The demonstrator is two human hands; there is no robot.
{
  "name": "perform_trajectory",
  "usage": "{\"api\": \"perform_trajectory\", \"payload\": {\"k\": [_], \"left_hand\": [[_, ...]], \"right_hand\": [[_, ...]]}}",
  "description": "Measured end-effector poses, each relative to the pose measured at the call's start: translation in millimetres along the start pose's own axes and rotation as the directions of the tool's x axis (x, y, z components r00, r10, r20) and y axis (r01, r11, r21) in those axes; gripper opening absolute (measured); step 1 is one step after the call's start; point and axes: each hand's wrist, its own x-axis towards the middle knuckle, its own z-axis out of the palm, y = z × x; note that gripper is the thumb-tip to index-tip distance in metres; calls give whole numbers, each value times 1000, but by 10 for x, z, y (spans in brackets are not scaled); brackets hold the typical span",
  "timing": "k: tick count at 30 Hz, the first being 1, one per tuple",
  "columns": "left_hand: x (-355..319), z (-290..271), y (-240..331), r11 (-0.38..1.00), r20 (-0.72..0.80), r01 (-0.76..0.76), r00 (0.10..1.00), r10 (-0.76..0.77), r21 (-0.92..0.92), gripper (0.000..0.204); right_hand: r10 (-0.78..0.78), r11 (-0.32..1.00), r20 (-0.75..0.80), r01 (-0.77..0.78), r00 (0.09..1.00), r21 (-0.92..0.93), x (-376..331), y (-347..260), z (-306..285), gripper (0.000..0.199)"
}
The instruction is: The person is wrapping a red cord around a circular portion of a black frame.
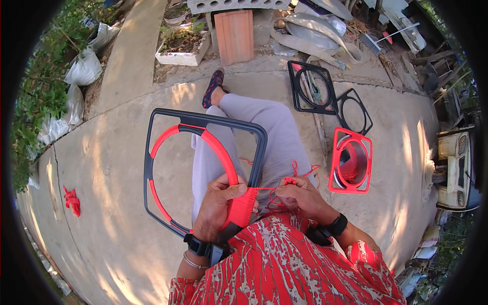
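Note:
A black square frame (211, 118) with a large round opening rests tilted over my lap. Red wrapping (219, 152) covers stretches of its inner ring, and tightly wound red cord (243, 207) covers the near right corner. My left hand (216, 203) is closed on the frame beside that corner, thumb lying over the red part. From there a taut red strand (265, 188) runs across to my right hand (301, 195), whose fingers pinch it together with a small red bundle. Loose loops of the cord dangle around my right hand.
To the right on the concrete lie two black frames (311, 109) (364, 130) and a red frame (349, 190) with red cord inside. A crumpled red bundle (71, 201) is at the left. Ahead stand a white planter (183, 58) and an orange-brown slab (234, 38). White sacks (84, 68) line the left edge.

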Motion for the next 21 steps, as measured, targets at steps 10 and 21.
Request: {"api": "perform_trajectory", "payload": {"k": [10, 21], "left_hand": [[-60, -148, -14, 996, -10, -16, 1000, 15, -83, 18], [-24, -3, -4, 999, -180, -21, 983, 29, 43, 18]], "right_hand": [[26, 999, 34, -27, 999, 45, 170, 38, 15, 16], [-209, 962, 8, 207, 978, -178, -72, 234, -316, 26]]}}
